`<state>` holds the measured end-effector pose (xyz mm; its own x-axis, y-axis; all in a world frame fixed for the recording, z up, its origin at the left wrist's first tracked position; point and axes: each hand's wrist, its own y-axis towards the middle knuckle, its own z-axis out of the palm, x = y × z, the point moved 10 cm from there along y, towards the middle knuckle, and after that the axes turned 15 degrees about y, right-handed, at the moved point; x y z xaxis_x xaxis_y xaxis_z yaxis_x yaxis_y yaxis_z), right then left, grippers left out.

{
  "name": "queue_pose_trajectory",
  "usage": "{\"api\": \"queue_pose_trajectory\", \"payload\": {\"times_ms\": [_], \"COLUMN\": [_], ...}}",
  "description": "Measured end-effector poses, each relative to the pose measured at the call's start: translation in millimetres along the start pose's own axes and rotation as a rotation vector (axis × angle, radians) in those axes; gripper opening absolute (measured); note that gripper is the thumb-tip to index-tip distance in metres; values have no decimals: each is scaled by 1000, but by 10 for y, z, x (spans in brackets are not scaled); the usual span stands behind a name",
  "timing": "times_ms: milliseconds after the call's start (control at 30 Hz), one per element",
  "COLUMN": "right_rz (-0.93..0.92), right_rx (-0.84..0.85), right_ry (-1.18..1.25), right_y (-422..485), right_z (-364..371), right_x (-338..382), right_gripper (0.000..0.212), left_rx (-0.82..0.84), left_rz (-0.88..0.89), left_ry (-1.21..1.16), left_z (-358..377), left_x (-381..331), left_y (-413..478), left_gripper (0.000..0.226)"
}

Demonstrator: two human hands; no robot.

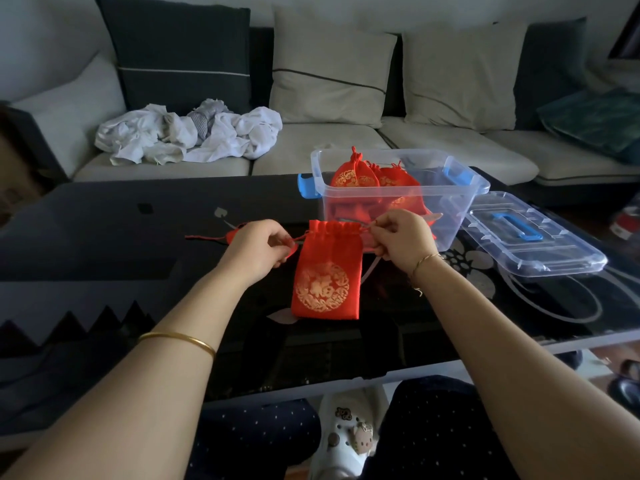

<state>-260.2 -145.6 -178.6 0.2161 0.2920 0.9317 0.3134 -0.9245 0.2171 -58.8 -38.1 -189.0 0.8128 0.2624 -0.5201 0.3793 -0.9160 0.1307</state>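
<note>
1. The red pouch (pixel 325 271) is laid flat on the dark glass table (pixel 121 237), between the two hands and slightly nearer than them.
2. Its long axis runs near to far. The closed bottom is at the near end, and the gathered mouth is at the far end, level with the hands.
3. The left hand (pixel 256 245) is held just left of the mouth, its fingers curled and pinching the left cord (pixel 298 238).
4. The right hand (pixel 403 242) is held just right of the mouth, and the right cord (pixel 367 229) is pinched between its fingertips.
5. Both cords leave the mouth sideways, across the long axis, so a closing pull is judged to go outward, left and right. Neither hand is clearly nearer to the mouth.
6. The clear box (pixel 460 199), with other red pouches (pixel 353 174) inside, stands just beyond the right hand. That hand is judged better placed for dropping the pouch in.
7. The lid (pixel 554 254) is set to the right of the box.
</note>
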Motion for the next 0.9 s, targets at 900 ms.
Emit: {"api": "queue_pose_trajectory", "payload": {"times_ms": [900], "right_rz": [783], "right_rx": [-209], "right_ry": [1010], "right_y": [-258], "right_z": [94], "right_x": [-616], "right_gripper": [33], "left_rx": [-188], "left_rz": [-463], "left_ry": [-393], "left_z": [-287], "left_x": [542], "left_y": [19], "left_gripper": [36]}}
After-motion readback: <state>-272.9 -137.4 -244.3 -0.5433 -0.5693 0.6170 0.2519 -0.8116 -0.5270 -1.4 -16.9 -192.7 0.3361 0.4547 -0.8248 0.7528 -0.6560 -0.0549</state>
